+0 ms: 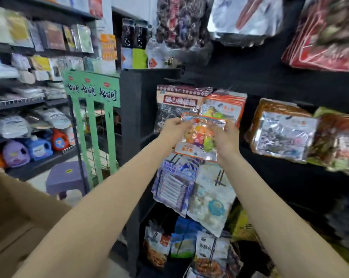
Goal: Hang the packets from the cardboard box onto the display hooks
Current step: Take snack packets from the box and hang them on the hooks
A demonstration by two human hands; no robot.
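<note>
Before the rack, left hand and right hand pinch 1 packet; hanging step; next, thread its top onto a hook.

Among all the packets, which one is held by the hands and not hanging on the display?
The orange-edged packet of colourful pieces, gripped by the left hand and right hand. The others hang on the black display.
</note>
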